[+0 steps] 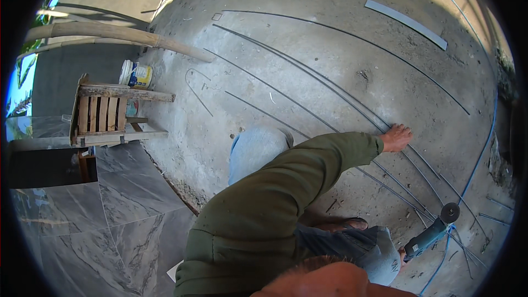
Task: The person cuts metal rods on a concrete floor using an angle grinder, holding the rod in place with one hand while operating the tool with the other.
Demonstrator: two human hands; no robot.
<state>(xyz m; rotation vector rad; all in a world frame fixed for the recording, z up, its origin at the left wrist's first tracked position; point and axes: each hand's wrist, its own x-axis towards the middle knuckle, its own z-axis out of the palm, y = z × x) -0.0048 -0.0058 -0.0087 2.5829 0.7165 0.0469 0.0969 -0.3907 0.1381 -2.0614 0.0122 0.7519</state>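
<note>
My left hand [397,137] rests palm down over two thin steel rods [330,86] on the concrete floor, fingers bent and slightly apart. My right hand [405,256], at the lower right, is closed on the handle of a teal angle grinder [432,232], its dark disc just beyond the rods' near ends. More straight rods [269,70] lie roughly parallel across the floor, some passing under my left arm. A bent rod [201,100] lies farther left. A blue cord [485,146] runs along the right side, beside and below the grinder.
A wooden slatted stand [102,114] and a white bucket [136,75] stand at the left, below a long bamboo pole [115,36]. Grey marble tiles [132,187] border the concrete along a rough edge. A pale flat strip [405,25] lies at the upper right.
</note>
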